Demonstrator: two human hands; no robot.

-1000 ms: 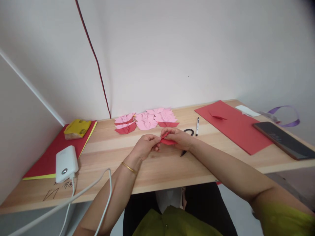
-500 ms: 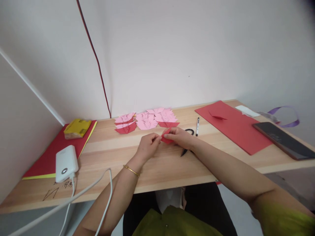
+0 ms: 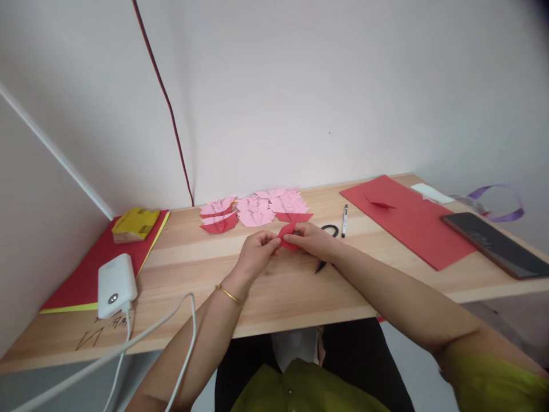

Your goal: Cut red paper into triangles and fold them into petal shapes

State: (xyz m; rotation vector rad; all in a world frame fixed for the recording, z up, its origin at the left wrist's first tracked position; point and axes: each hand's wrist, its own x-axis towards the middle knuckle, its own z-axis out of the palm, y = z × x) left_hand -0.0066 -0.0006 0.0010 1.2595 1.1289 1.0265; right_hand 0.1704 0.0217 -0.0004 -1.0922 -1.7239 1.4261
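Between my two hands, above the middle of the wooden table (image 3: 189,280), is a small folded piece of red paper (image 3: 288,234). My left hand (image 3: 258,250) pinches its left edge between thumb and fingers. My right hand (image 3: 312,240) grips it from the right, thumb on top, hiding part of the paper. Scissors (image 3: 329,230) with black handles lie partly beneath my right hand and wrist. Beyond my hands, folded pink papers (image 3: 256,213) lie in rows, with a folded red paper (image 3: 221,224) at the left and another red one (image 3: 294,217) in front on the right.
Right of the scissors lies a pen (image 3: 344,221). Farther right are red sheets (image 3: 412,229) bearing a folded red piece (image 3: 381,204), and a phone (image 3: 493,243). Leftward, a white power bank (image 3: 115,285) with a cable (image 3: 189,320) and a yellow packet (image 3: 135,224) rest on coloured paper (image 3: 81,274).
My left fingers slid along the red paper's left end and regripped it. The paper has turned slightly, showing more of a flat face. My right hand stays around it.
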